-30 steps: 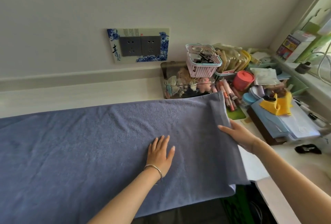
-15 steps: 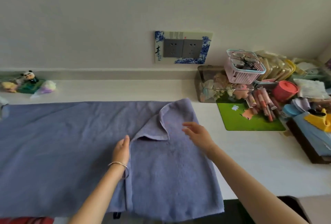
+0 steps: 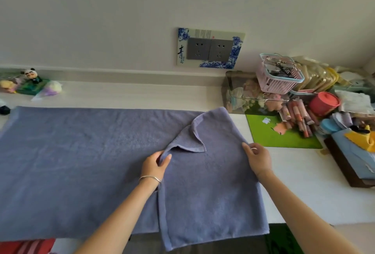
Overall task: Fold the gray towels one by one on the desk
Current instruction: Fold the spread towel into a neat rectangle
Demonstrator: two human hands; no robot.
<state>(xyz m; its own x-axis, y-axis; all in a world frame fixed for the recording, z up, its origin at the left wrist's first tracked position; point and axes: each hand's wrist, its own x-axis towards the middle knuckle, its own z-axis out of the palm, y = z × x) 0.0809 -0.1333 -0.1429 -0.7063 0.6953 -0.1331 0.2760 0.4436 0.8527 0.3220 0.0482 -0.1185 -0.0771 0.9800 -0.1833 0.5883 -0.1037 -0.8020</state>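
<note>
Left hand (image 3: 155,165) pinching towel (image 3: 81,152) flap, right hand (image 3: 257,157) flat

A lived-in room in a home — a white worktop (image 3: 304,182) against a plain wall, with a double wall socket (image 3: 210,49) in a blue-and-white decorative surround. A panda figurine (image 3: 32,75) sits at the left; a pink basket (image 3: 279,78), a red lidded pot (image 3: 324,103) and stationery crowd the right corner.

Both arms stretched forward. Left hand (image 3: 155,163) pinching, thumb against fingers, bangle on wrist. Right hand (image 3: 257,157) palm down, fingers loosely curled, grip not closed.
</note>
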